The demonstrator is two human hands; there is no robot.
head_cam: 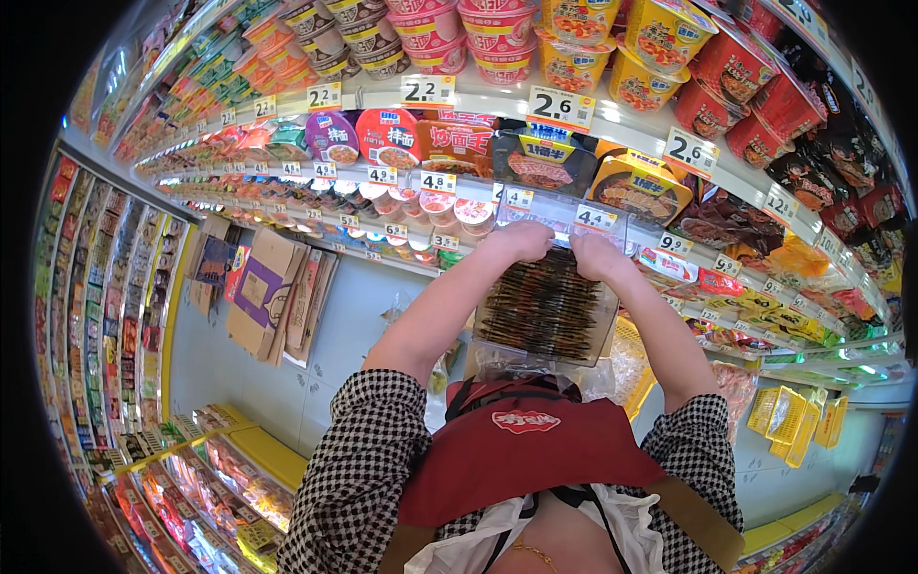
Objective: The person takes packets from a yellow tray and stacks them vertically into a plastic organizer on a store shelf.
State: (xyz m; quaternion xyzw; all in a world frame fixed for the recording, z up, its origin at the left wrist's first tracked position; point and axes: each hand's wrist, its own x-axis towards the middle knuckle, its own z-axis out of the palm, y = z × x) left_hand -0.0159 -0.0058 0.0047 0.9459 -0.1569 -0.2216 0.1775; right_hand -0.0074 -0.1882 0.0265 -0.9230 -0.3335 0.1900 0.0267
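In the head view, my left hand [529,240] and my right hand [594,255] are close together at the shelf edge, above a clear plastic box [606,337]. The box holds a dense row of dark, thin packets [538,308] and is in front of my red apron [527,459]. A clear plastic panel [559,208] stands at my fingertips, with price tags [597,217] behind or beside it. Fingers of both hands are curled at the panel's lower edge; their exact grip is hidden. Boxed instant noodles [543,161] sit on the shelf just beyond.
Curved shelves of cup noodles [498,36] and bags [724,215] span the front. Flattened cardboard boxes [265,294] lean at the left. A yellow basket [635,366] with clear plastic stands right of the box; more yellow baskets [782,416] are farther right. Low snack displays [272,455] are at lower left.
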